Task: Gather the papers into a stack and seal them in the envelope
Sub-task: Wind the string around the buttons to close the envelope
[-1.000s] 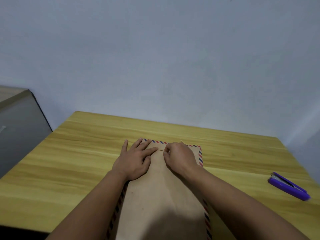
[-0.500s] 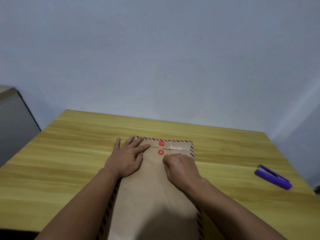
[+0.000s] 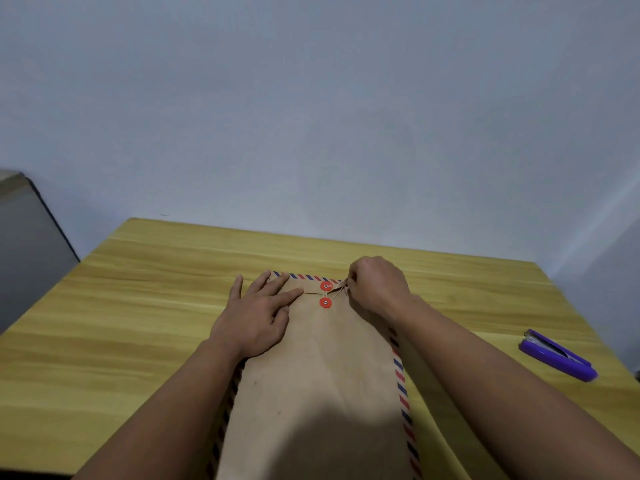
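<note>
Kraft envelope (image 3: 318,382) flat at table centre, flap folded shut; string closure being wound.
Left hand (image 3: 258,317), fingers straight and spread, presses the flap at 9 o'clock of the two red discs (image 3: 326,294); right hand (image 3: 375,284) at 3 o'clock pinches the string (image 3: 337,289). Judgement: keep the string taut, loop both discs, hold the flap down. Papers unseen, presumably inside. Yellow wood-grain table (image 3: 138,306); purple stapler (image 3: 557,358) at 4 o'clock; pale wall (image 3: 311,116) at 12.

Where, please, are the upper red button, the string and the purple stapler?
upper red button (image 3: 326,286), head view, its centre.
string (image 3: 340,291), head view, the stretch beside the right hand.
purple stapler (image 3: 558,359), head view, mid-body.
</note>
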A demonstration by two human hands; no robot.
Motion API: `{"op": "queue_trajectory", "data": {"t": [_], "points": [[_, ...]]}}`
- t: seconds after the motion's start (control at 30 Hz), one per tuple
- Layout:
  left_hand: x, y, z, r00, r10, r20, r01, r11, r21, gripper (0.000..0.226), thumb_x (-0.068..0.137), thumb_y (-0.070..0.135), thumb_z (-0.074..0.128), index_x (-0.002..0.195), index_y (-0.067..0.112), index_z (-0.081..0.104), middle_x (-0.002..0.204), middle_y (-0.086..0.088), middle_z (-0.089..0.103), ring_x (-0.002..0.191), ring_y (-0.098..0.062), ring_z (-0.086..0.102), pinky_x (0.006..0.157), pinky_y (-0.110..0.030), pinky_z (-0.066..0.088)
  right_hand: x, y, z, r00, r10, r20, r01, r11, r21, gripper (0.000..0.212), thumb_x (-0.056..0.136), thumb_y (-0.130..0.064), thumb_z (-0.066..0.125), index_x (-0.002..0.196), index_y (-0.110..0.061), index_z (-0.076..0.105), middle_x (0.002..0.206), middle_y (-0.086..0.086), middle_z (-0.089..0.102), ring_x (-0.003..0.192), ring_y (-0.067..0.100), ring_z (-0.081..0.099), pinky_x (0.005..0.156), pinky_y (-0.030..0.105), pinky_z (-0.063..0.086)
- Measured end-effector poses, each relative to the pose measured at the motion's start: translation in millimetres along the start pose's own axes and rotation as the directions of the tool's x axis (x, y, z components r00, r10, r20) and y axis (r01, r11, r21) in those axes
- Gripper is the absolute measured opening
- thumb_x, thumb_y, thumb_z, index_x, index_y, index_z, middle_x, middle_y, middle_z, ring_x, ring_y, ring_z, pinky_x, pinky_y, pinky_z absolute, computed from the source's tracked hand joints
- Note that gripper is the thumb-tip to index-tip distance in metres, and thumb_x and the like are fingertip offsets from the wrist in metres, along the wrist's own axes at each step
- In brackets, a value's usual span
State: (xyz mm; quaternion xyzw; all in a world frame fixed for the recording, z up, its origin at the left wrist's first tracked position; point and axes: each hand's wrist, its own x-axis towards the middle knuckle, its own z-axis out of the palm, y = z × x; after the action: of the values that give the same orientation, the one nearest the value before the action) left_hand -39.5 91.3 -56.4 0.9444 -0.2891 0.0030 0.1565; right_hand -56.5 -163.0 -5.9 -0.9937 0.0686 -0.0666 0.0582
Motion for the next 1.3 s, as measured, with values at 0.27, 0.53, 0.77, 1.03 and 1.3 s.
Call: {"op": "queue_trajectory", "data": {"t": [0.27,0.53,0.77,1.03,1.3], "points": [[0,0,1,1.000,-0.007,-0.006,0.007,1.000,-0.013,0.059,0.094,0.045,0.021,0.151,0.052,0.034,0.168,0.018,0.018,0.157,-0.014,-0.002,0.124,-0.057,-0.006,13,9,-57,0.892,-0.227,0.392,0.040,0.902,0.430,0.013,0.091,-0.014,0.064,0.085,-0.014,0.076,0.089,-0.002,0.081,0.080,0.015,0.074,0.076,0.034,0.059],[-1,2,0,1.000,-0.001,-0.004,0.001,1.000,0.012,0.061,0.093,0.049,0.017,0.152,0.054,0.032,0.168,0.019,0.017,0.157,-0.014,-0.001,0.124,-0.057,-0.006,4,17,-9,0.919,-0.116,0.376,-0.041,0.922,0.385,0.013,0.094,-0.016,0.061,0.084,-0.014,0.067,0.099,0.004,0.076,0.096,0.021,0.068,0.079,0.033,0.052],[0,0,-1,1.000,0.003,-0.002,-0.003,1.000,0.013,0.055,0.098,0.044,0.024,0.152,0.054,0.032,0.168,0.019,0.017,0.158,-0.015,-0.001,0.124,-0.057,-0.006,23,15,-6,0.920,-0.059,0.387,-0.053,0.961,0.273,0.017,0.098,-0.015,0.052,0.100,-0.009,0.068,0.102,0.007,0.074,0.085,0.022,0.065,0.083,0.037,0.056],[-1,1,-2,1.000,0.006,0.012,-0.006,1.000,0.024,0.055,0.099,0.044,0.023,0.153,0.054,0.028,0.168,0.019,0.013,0.157,-0.014,-0.005,0.124,-0.057,-0.009,50,-1,-8,0.955,-0.125,0.268,0.141,0.989,-0.042,0.015,0.100,-0.021,0.050,0.093,-0.019,0.063,0.107,0.002,0.072,0.097,0.027,0.065,0.077,0.036,0.054],[-1,2,-4,1.000,0.010,0.001,-0.010,0.999,0.041,0.053,0.100,0.041,0.027,0.153,0.053,0.030,0.169,0.017,0.014,0.158,-0.015,-0.004,0.124,-0.057,-0.006,62,-36,0,0.957,-0.243,0.158,0.270,0.946,-0.179,0.019,0.099,-0.017,0.051,0.101,-0.015,0.069,0.101,0.006,0.071,0.091,0.028,0.066,0.069,0.034,0.049]]}}
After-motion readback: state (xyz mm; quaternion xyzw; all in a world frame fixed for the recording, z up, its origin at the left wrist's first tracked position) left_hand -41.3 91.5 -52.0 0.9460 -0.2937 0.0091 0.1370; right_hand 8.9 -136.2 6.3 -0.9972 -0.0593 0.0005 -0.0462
